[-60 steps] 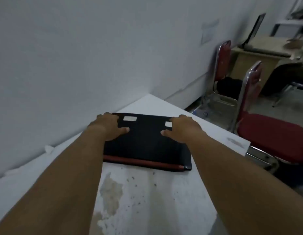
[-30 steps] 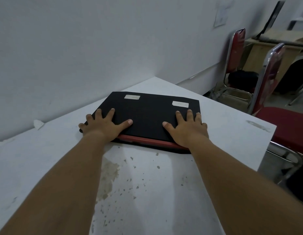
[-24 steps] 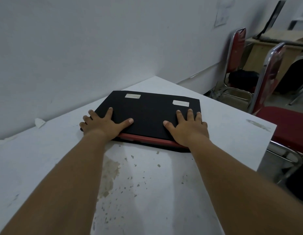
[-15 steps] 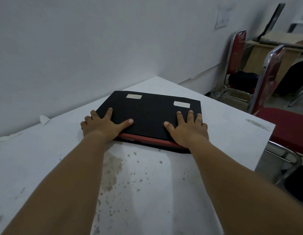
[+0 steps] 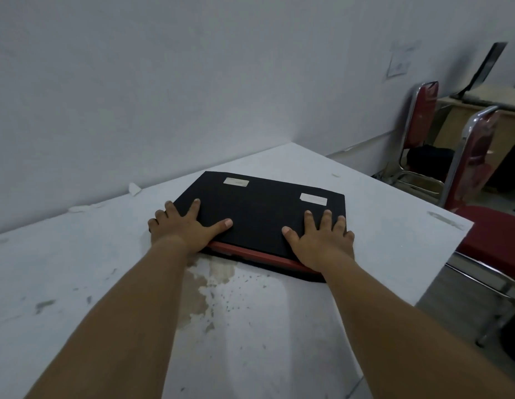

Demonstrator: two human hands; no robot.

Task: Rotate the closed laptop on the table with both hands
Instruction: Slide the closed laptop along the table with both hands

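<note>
I have both hands flat on the closed laptop (image 5: 259, 217), which lies on the white table (image 5: 92, 254) close to the wall (image 5: 193, 82), its red-edged near side toward me and skewed a little against the table's edge. My left hand (image 5: 181, 228) sits at the near left corner, fingers spread; the thumb and forefinger rest on the black lid while the outer fingers hang over the left side, and I cannot tell whether they curl under it. My right hand (image 5: 322, 243) covers the near right corner, fingers fanned out on the lid, the little finger at the right edge and the heel of the palm over the red strip. Neither hand is closed round anything; they are pressing down with palms open. Two pale stickers (image 5: 236, 182) show on the far part of the lid, untouched. Red chairs (image 5: 475, 156) stand off to the right, well apart from the work. My judgement is that the hands are set for the turn, but I can't gauge how much of it is done; most of the swing may remain, with the wall near the far corner to watch.
</note>
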